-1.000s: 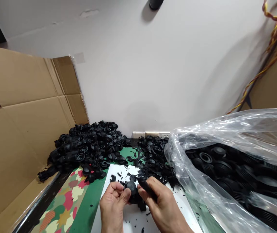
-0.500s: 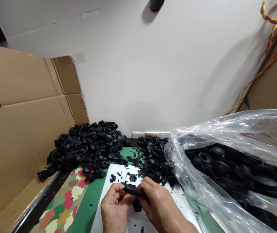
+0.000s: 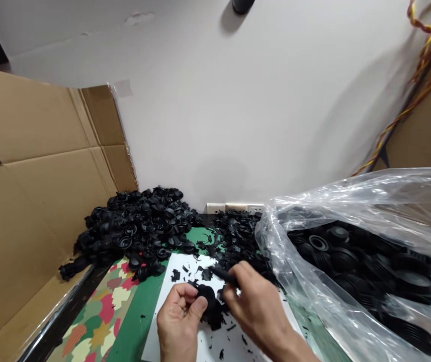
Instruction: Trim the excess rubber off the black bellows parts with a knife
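My left hand pinches a dark rubber part between thumb and fingers, above a white sheet. Ragged black bits lie on the sheet just below that part. To its right, my right hand is closed around a slim black pen-like tool. The tool points up and left, apart from the part, and its blurred tip cannot be made out.
A heap of ribbed black rubber parts lies at the back left, beside a cardboard wall. Black scraps are piled behind the sheet. On the right, a clear plastic bag holds more ribbed parts. Sockets line the wall.
My right hand has moved slightly up and right, bringing the tool away from the rubber part. The left hand stays in place, and the part it holds shows more fully.
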`<state>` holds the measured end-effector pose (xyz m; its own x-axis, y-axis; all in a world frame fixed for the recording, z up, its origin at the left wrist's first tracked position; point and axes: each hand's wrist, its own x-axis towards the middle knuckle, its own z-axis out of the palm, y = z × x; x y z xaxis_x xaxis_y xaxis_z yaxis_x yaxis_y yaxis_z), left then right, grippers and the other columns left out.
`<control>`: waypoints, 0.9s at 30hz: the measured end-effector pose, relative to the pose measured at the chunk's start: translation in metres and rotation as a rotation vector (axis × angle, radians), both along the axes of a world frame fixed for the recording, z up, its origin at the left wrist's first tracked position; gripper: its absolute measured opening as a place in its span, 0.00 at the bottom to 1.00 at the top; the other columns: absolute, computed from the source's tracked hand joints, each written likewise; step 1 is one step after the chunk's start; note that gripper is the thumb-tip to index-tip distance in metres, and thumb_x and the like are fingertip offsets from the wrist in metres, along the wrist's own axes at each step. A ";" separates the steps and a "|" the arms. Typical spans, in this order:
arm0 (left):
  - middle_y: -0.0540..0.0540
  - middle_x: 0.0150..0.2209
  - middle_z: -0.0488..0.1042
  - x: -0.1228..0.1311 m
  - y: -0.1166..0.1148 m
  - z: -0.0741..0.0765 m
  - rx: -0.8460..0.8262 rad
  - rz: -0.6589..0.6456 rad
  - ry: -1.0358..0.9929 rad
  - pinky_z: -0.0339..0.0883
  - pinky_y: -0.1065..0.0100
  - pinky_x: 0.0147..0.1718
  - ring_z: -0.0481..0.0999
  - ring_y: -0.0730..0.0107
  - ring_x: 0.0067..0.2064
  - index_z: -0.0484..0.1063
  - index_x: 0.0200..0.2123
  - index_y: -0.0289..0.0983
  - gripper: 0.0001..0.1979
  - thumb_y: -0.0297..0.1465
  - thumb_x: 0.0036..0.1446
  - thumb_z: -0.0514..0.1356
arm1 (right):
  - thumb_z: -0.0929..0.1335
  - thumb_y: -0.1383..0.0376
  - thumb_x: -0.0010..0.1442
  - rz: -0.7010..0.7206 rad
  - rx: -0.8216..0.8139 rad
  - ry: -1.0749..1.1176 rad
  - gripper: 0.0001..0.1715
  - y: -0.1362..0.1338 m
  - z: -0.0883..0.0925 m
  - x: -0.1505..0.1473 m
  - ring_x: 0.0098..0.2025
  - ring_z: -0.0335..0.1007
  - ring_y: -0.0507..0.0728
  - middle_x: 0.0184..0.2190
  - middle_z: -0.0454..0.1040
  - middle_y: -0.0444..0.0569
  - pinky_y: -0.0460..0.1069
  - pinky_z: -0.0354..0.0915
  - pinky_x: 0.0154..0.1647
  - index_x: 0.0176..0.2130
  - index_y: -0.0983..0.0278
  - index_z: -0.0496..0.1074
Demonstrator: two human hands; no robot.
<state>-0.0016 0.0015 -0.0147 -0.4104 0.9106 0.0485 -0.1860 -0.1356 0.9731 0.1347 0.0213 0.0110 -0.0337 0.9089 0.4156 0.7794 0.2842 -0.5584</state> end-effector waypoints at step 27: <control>0.45 0.31 0.75 -0.001 0.008 0.002 -0.251 -0.170 -0.274 0.66 0.72 0.20 0.74 0.68 0.26 0.74 0.39 0.36 0.26 0.34 0.33 0.72 | 0.66 0.69 0.53 0.258 -0.029 0.600 0.07 -0.003 -0.034 -0.008 0.30 0.70 0.56 0.28 0.72 0.48 0.46 0.64 0.31 0.26 0.63 0.73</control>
